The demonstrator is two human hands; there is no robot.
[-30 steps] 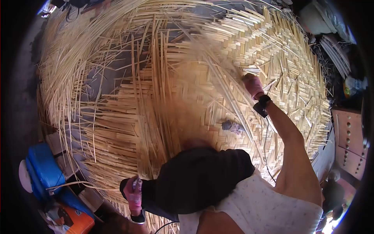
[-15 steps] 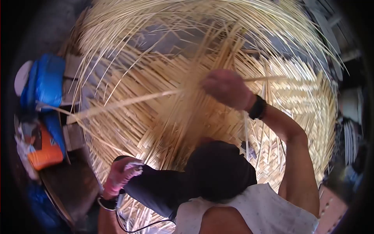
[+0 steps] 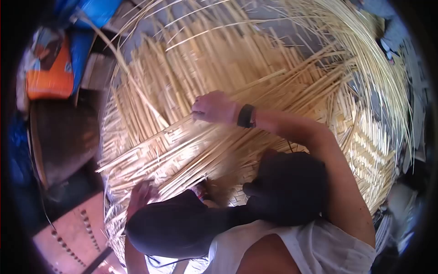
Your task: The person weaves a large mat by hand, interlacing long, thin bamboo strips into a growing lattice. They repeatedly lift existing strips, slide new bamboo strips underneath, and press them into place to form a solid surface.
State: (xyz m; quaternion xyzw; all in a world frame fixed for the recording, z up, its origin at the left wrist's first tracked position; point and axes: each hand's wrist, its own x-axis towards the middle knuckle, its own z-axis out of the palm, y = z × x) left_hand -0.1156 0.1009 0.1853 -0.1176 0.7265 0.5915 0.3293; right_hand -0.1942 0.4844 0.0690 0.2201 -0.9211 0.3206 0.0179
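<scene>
A large woven bamboo mat spreads in front of me, with long loose strips sticking out around it. My right hand, a black band at its wrist, is over the middle of the mat. Its fingers are closed around a bamboo strip that runs down to the lower left. My left hand is low at the left edge of the weave, beside my dark-clothed knee. Its fingers are blurred and partly hidden by the knee, so what they hold does not show.
Long thin strips curve around the far right side. At left are an orange bag, a blue container and a dark board. A reddish panel with rows of holes lies lower left.
The view has turned and shifted left. My right hand has come down and leftward over the mat, and the strips beneath it slant differently. My left hand has moved onto the mat's edge.
</scene>
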